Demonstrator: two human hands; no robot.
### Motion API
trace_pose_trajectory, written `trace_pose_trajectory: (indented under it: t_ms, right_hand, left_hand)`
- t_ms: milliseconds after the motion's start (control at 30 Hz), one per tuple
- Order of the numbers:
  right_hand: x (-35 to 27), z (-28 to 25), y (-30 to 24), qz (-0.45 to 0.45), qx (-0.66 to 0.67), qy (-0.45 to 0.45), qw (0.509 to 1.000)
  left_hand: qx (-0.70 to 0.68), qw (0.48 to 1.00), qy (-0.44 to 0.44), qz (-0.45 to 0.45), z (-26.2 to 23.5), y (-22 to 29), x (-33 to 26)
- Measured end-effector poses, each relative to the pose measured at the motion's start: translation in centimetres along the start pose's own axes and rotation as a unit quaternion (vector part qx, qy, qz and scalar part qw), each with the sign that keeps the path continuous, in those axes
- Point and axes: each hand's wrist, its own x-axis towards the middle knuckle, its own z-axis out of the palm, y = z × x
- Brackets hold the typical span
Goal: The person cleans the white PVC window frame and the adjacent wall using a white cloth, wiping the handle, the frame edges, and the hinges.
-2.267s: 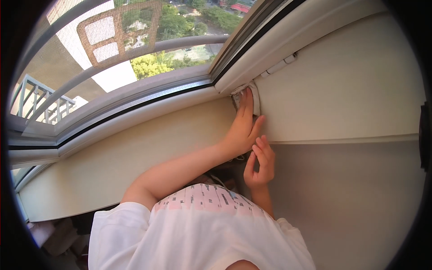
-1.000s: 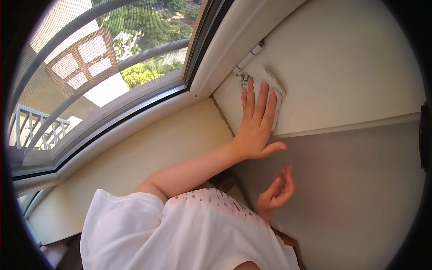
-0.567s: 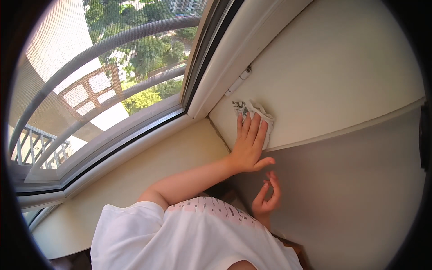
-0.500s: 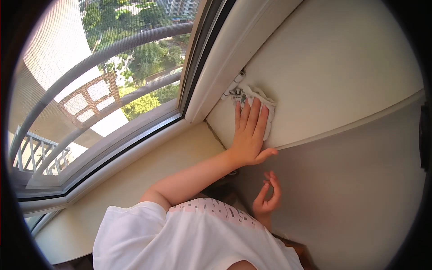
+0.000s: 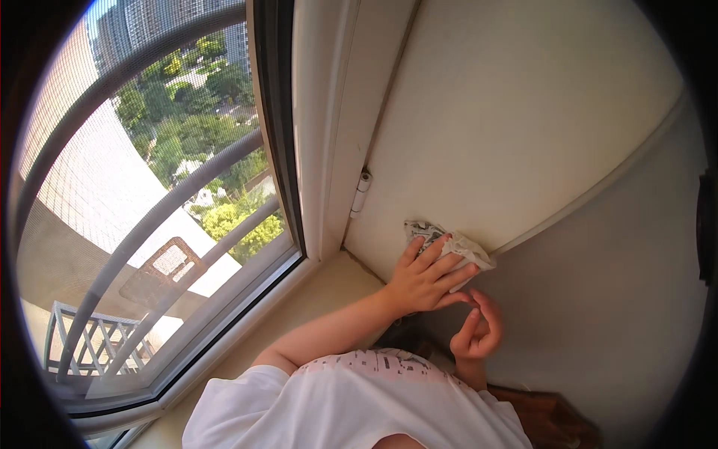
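My left hand lies with spread fingers over a crumpled white cloth that has dark printed marks. It presses the cloth against a white hinged panel, close to the panel's edge. Part of the cloth is hidden beneath the fingers. Just below and to the right, my right hand is raised with loosely curled fingers, and no object shows in it. Its fingertips come very near the left thumb; whether they touch, I cannot tell.
A metal hinge joins the panel to the white frame. At left is a window with a screen and curved outside bars. A pale sill runs below it. A grey surface lies beyond the panel's edge, with a brown wooden thing below.
The left hand and cloth have moved down the panel, away from the hinge and toward the panel's edge. The right hand is now closer to the left. The view has shifted.
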Motion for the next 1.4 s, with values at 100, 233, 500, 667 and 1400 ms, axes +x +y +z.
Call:
trace_pose_trajectory:
  t_ms: [100,233,500,667,1400]
  right_hand:
    - [0.4,0.3,-0.3,-0.017,0.032,0.000,0.999]
    - [-2.2,0.0,0.3,-0.031,-0.009,-0.042,0.999]
    - [-4.3,-1.0,0.4,0.035,-0.033,-0.040,0.998]
    - [-2.8,-0.9,0.2,-0.010,-0.042,-0.086,0.995]
    - [9.6,-1.4,-0.7,-0.196,-0.062,0.046,0.978]
  left_hand:
    - [-0.024,0.989,0.038,-0.140,0.0,-0.2,3.0]
    - [-0.047,0.981,0.058,-0.177,-1.8,-4.0,8.9]
    - [-0.084,0.974,-0.042,-0.206,-2.1,-1.5,4.5]
    - [-0.091,0.973,0.007,-0.210,-1.9,-3.3,7.9]
    - [-0.099,0.983,0.021,-0.155,-3.1,-6.5,12.2]
